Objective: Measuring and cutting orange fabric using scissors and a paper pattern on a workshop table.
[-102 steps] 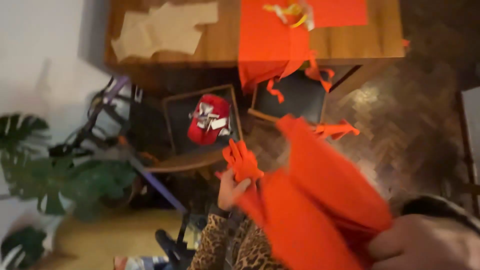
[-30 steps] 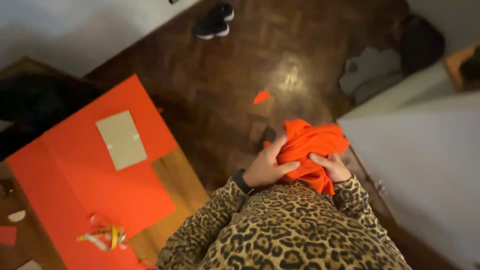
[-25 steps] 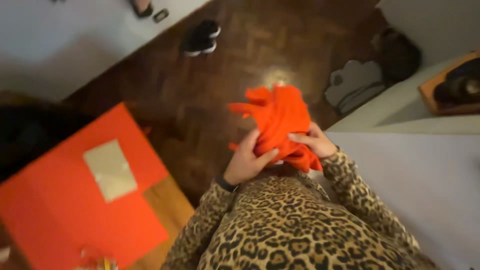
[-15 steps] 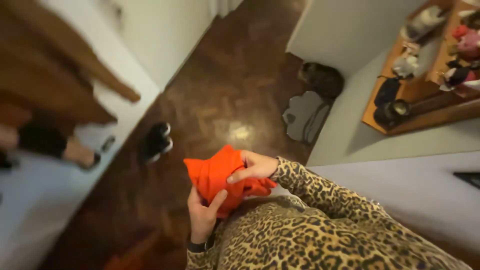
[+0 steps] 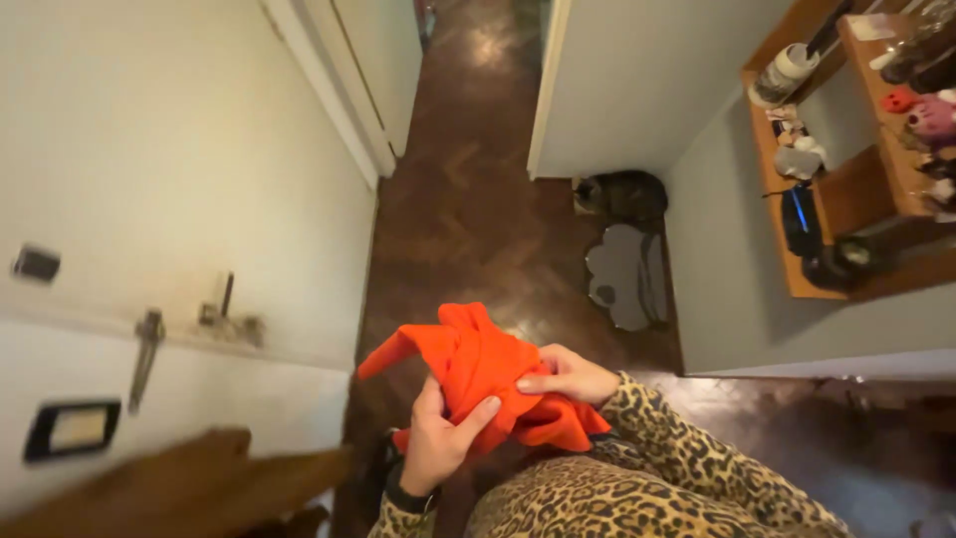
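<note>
I hold a crumpled bundle of orange paper (image 5: 478, 364) in front of my chest with both hands. My left hand (image 5: 438, 438) grips it from below, thumb across the front. My right hand (image 5: 568, 377) presses on its right side, fingers curled over the folds. Leopard-print sleeves cover both my arms. One pointed flap of the paper sticks out to the left.
A dark parquet hallway (image 5: 468, 199) runs ahead between white walls. A cat (image 5: 622, 194) sits by a grey mat (image 5: 627, 274) at the right wall. Wooden shelves (image 5: 846, 149) with small objects hang on the right. A white door with a handle (image 5: 149, 339) stands at left.
I have turned away from the table with the orange sheet and moved into the hallway. The orange bundle stays in both hands, now more crumpled and held lower.
</note>
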